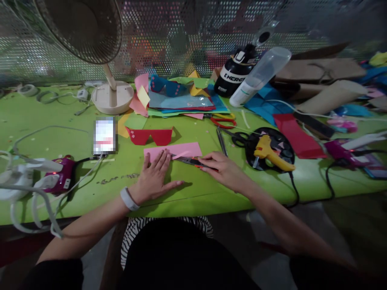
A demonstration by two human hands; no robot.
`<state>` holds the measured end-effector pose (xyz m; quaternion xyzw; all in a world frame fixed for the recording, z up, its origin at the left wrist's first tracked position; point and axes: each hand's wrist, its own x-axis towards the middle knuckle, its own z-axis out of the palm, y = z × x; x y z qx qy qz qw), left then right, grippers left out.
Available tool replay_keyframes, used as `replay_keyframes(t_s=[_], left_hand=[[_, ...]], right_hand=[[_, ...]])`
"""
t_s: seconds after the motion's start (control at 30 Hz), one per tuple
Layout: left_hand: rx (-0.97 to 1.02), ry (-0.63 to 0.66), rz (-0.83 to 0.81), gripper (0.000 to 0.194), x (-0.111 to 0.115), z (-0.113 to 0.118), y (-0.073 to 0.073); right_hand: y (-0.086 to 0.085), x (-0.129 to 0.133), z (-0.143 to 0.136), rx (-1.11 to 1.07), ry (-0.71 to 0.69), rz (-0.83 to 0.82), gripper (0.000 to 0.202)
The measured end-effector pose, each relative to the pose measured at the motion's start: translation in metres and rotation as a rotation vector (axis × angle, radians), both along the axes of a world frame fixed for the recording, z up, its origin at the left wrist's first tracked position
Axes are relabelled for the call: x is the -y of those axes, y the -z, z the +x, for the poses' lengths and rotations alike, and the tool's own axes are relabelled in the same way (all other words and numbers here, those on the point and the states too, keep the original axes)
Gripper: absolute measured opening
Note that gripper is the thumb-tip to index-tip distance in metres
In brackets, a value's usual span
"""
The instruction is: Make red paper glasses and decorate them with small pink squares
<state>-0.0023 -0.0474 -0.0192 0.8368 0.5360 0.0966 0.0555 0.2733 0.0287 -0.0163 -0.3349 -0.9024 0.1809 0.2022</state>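
Note:
My left hand point(155, 177) lies flat with fingers stretched, its fingertips pressing on a pink strip of paper point(190, 148) on the green tabletop. My right hand point(223, 169) is closed around a dark utility knife point(193, 161) with orange-red parts. Its tip points left, at the paper's lower edge, close to my left fingers. A thin pink sliver curls up over the blade, partly apart from the strip. Just behind the paper stand red paper glasses point(150, 136) with small pale squares on one corner.
A yellow glue gun point(269, 153) rests on a round black tray point(254, 141) at right, beside black scissors point(240, 139) and a pen-like tool point(222, 141). Behind are stacked coloured papers point(181, 103), a black bottle point(232, 76) and a fan point(112, 96). A phone point(104, 136) and cables lie left.

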Motion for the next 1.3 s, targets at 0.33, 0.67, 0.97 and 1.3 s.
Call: replay_keyframes(t_s=[0.33, 0.67, 0.97, 1.3], left_hand=[[-0.025, -0.004, 0.022, 0.094, 0.008, -0.023, 0.000], [-0.011, -0.016, 0.024, 0.096, 0.009, -0.020, 0.000], [-0.019, -0.013, 0.017, 0.095, 0.010, -0.021, 0.001], [-0.020, -0.007, 0.025, 0.095, 0.010, -0.021, 0.000]], right_hand=[[0.001, 0.000, -0.007, 0.029, -0.014, 0.011, 0.032], [-0.005, 0.003, -0.015, 0.050, -0.065, 0.013, 0.033], [-0.005, 0.000, -0.017, 0.058, -0.026, 0.087, 0.034], [0.003, -0.006, -0.012, -0.008, -0.025, 0.084, 0.035]])
